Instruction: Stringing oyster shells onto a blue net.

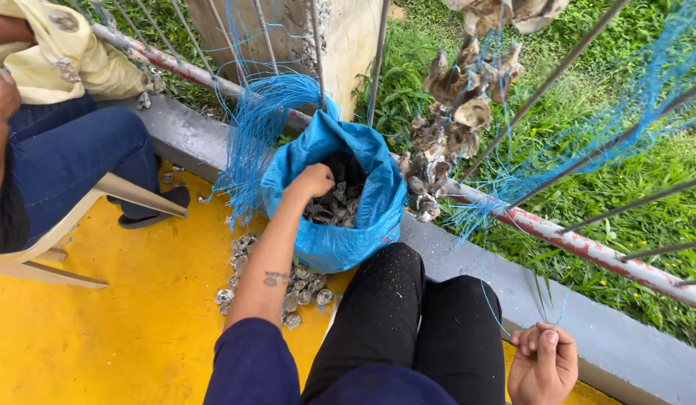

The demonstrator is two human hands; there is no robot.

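My left hand (315, 181) reaches into a blue woven sack (378, 206) full of grey oyster shells (334, 207), its fingers closed down among the shells; what they hold is hidden. My right hand (543, 364) sits low at the right beside my black-trousered knee, fingers pinched shut on a thin blue string (495, 306) that runs up toward the railing. A cluster of strung shells (453, 120) hangs from blue twine against the metal bars, just right of the sack.
A loose pile of shells (246, 281) lies on the yellow floor left of the sack. Another person in blue jeans sits on a plastic chair (70, 225) at the left. A grey curb (588, 330), rusty railing (573, 240) and grass lie beyond.
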